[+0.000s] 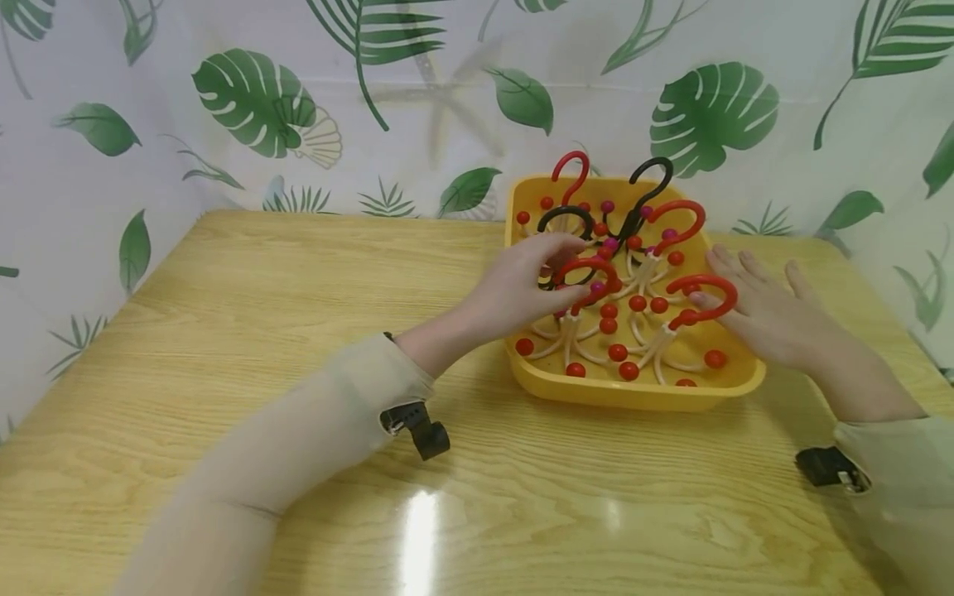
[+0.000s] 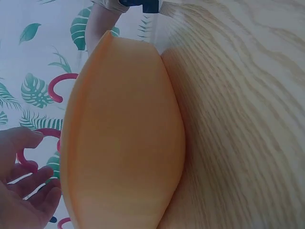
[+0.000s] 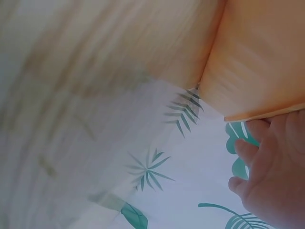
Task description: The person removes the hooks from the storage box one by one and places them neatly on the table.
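**Left hand at a red hook, right hand on the basin's edge**

The step in hand looks like taking hold of one hooked piece in the yellow basin, which stands on the counter right of centre in the frame. The red hook in question rises at the basin's front left, above pale prongs tipped with red balls.

The left hand's fingers stand apart around that hook, half bent, the thumb on its near side; the left wrist view shows a gap between thumb and fingers, so no firm grip is plain. The right hand lies flat along the basin's right rim, its fingers straight and its thumb over the edge beside another red hook (a steadying hold, I judge).

The next move calls for the left fingers to close on the hook and raise it upright, slowly. The prongs crowd together, so a sideways pull could snag a neighbour; the black hook just behind seems likeliest to catch.
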